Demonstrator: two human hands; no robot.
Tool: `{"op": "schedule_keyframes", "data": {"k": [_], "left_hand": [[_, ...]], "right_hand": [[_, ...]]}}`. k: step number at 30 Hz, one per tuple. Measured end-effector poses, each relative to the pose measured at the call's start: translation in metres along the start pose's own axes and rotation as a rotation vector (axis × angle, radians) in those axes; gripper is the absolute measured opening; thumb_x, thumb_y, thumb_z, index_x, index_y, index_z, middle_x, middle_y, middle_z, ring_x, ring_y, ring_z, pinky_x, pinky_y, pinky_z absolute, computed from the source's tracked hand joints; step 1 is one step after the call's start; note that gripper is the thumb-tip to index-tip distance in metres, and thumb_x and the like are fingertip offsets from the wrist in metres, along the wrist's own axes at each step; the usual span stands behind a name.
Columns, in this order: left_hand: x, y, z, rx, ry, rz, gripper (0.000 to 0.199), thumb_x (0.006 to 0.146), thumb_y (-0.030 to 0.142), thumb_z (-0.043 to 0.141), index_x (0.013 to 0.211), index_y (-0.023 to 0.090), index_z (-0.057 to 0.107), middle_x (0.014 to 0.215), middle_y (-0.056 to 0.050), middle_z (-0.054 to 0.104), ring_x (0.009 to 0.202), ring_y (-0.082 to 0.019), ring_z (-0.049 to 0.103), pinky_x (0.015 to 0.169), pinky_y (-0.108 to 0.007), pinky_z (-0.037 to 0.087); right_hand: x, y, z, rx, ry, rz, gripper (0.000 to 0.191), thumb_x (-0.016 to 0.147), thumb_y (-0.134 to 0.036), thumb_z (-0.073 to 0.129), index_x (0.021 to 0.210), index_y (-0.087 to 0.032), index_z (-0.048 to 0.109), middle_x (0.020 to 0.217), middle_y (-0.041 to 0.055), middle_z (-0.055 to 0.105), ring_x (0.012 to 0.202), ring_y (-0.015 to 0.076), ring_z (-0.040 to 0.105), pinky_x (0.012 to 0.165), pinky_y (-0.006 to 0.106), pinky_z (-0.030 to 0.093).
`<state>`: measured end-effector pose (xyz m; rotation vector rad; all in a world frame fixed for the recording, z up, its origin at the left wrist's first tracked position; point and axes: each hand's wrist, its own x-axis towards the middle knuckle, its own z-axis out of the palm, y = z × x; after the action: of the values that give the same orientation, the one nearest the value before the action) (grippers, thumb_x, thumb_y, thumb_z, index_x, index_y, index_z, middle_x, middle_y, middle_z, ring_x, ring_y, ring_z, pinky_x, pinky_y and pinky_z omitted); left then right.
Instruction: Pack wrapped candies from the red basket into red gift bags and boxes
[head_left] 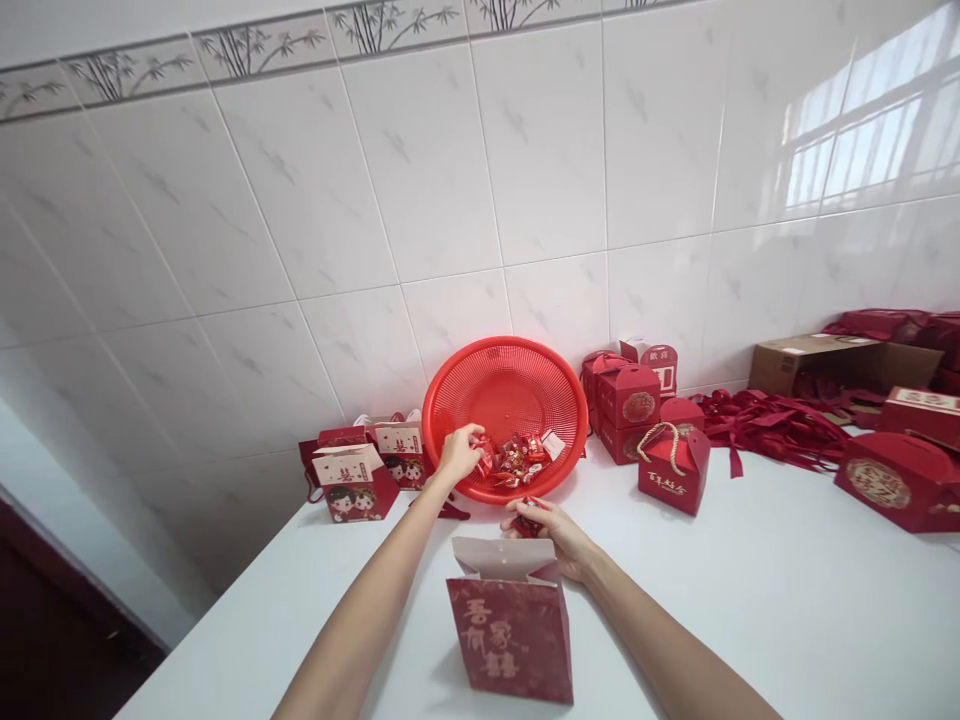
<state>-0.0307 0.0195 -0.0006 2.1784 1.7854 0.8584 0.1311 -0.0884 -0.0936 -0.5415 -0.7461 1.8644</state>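
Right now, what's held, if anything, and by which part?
Right hand: red packets, in curled fingers; exact part hidden. Left hand: at the red basket's loose packets; grip unclear.

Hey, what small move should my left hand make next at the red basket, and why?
Probably have your left hand take one of the wrapped pieces in the red basket, since it reaches right to them. Your right hand holds a small red packet behind the open-topped bag, so adding another seems sensible.

Head-worn view, forward and down
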Motion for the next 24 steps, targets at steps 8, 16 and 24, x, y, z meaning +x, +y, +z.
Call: {"op": "schedule_keyframes", "data": {"k": [8, 16, 24], "left_hand": [[-0.027, 0.002, -0.006, -0.44, 0.173, 0.065, 0.049, 0.078, 0.011, 0.069, 0.127, 0.013, 0.061, 0.133, -0.016, 0.062, 0.11, -0.021, 0.068, 0.092, -0.032, 0.056], [-0.09, 0.013, 0.007, -0.492, -0.176, 0.465, 0.015, 0.075, 0.012, 0.067, 0.077, 0.022, 0.079, 0.127, -0.008, 0.067, 0.118, -0.024, 0.062, 0.104, -0.039, 0.048], [-0.101, 0.016, 0.022, -0.669, -0.266, 0.395, 0.014, 0.069, 0.011, 0.063, 0.069, 0.02, 0.073, 0.12, -0.009, 0.069, 0.111, -0.026, 0.064, 0.097, -0.04, 0.051]], "right_hand": [[0.001, -0.001, -0.003, 0.068, -0.009, 0.049, 0.036, 0.073, -0.047, 0.081, 0.078, -0.014, 0.068, 0.069, 0.0055, 0.072, 0.059, 0.0138, 0.066, 0.055, 0.021, 0.05], [0.009, -0.001, -0.008, 0.223, 0.042, 0.012, 0.044, 0.086, -0.06, 0.062, 0.091, -0.016, 0.067, 0.075, 0.0034, 0.072, 0.06, 0.0144, 0.066, 0.059, 0.025, 0.052], [0.0, -0.003, -0.007, 0.148, 0.048, -0.086, 0.029, 0.067, -0.029, 0.084, 0.088, -0.017, 0.068, 0.068, -0.0016, 0.068, 0.056, 0.0121, 0.06, 0.055, 0.023, 0.047]]}}
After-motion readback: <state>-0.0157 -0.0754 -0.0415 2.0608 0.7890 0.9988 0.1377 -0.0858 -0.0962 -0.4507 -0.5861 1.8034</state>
